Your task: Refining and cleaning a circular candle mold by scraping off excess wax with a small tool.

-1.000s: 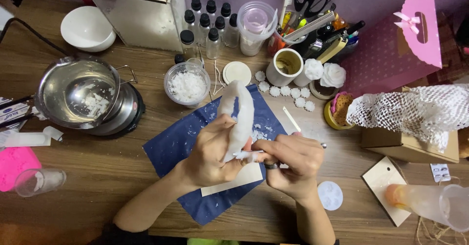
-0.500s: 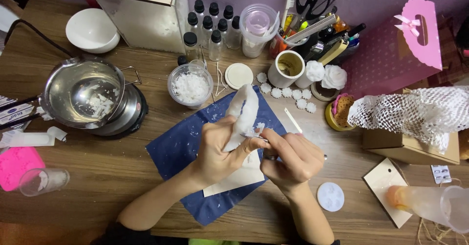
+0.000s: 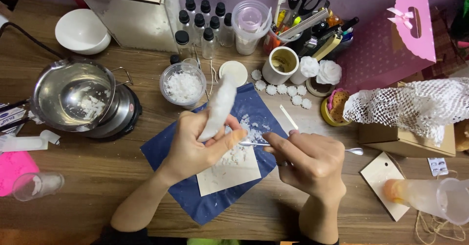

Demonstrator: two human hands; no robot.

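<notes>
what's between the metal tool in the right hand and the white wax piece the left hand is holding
Nothing visible. The right hand holds the thin metal tool, whose tip reaches the base of the white wax piece gripped by the left hand. Only loose wax flakes lie below on the white card, not between them.

white wax piece [image 3: 218, 109], navy cloth [image 3: 205, 201]

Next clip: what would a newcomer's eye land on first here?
At the centre, the left hand holds up a long white waxy piece over a dark blue cloth strewn with white flakes, while the right hand works at it with a thin metal tool. At left stands a steel pot.
</notes>
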